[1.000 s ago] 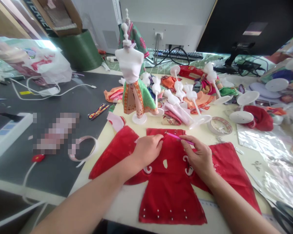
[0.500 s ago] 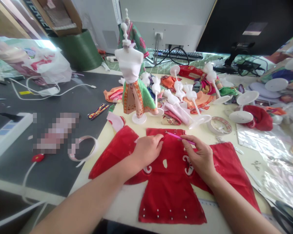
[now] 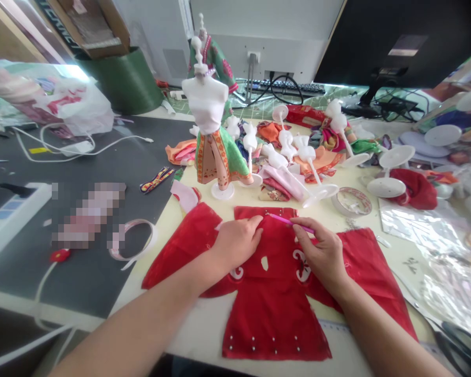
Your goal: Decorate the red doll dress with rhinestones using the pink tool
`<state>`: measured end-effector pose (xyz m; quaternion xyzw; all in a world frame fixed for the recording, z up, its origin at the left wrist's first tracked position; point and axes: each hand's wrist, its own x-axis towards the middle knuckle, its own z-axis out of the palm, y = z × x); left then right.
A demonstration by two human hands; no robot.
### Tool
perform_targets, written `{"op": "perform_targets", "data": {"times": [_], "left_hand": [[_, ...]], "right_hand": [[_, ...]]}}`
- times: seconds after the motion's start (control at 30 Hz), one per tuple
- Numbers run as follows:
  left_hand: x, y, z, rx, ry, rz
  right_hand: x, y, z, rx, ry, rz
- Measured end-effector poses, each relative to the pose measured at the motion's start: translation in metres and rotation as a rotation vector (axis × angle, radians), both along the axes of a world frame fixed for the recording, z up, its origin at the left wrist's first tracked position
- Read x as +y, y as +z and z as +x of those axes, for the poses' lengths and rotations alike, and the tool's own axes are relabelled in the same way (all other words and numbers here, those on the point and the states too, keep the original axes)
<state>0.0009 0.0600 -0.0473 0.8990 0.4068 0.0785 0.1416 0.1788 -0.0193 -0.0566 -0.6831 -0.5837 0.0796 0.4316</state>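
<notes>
A red cloth garment piece (image 3: 277, 309) with wide sleeves lies spread on the table, a small hole at its middle and white scroll motifs beside it. Small pearl-like beads dot its near and far hems. My left hand (image 3: 237, 240) presses on the cloth near the far hem, fingers curled together; what lies under the fingertips is hidden. In my right hand (image 3: 324, 251) is a slim pink pen-like tool (image 3: 286, 220), pinched between thumb and fingers. Its tip points left, at or just above the cloth by the far beads; contact cannot be made out.
Beyond the cloth stands a white dress-form mannequin (image 3: 205, 102) in a green and orange skirt. Several small white mannequins and fabric scraps lie behind it. Tape rolls (image 3: 352, 201) flank the cloth. Black-handled scissors (image 3: 461, 340) lie at the near right; a power strip (image 3: 15, 214) sits left.
The view has shifted very slightly. Both hands, the pink tool and the red cloth show no clear movement.
</notes>
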Motion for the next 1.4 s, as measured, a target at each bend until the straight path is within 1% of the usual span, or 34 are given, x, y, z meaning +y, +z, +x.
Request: {"op": "perform_targets", "data": {"times": [0.13,0.4,0.57,0.93,1.17,1.4], "left_hand": [[0.0,0.001,-0.001,0.017,-0.04,0.022],[0.001,-0.001,0.001,0.089,-0.068,0.118],[0.001,-0.001,0.001,0.135,-0.108,0.134],[0.002,0.0,0.002,0.14,-0.103,0.121],[0.003,0.0,0.006,0.184,-0.094,0.119],[0.003,-0.001,0.012,0.222,-0.081,0.124]], "right_hand": [[0.0,-0.001,0.001,-0.009,0.016,0.009],[0.0,-0.004,0.0,-0.032,0.038,0.039],[0.0,-0.002,0.0,-0.046,0.047,0.057],[0.0,-0.002,0.0,-0.055,0.047,0.081],[-0.001,0.001,-0.001,-0.052,-0.003,0.105],[-0.003,0.0,0.002,-0.023,-0.033,0.135]]}}
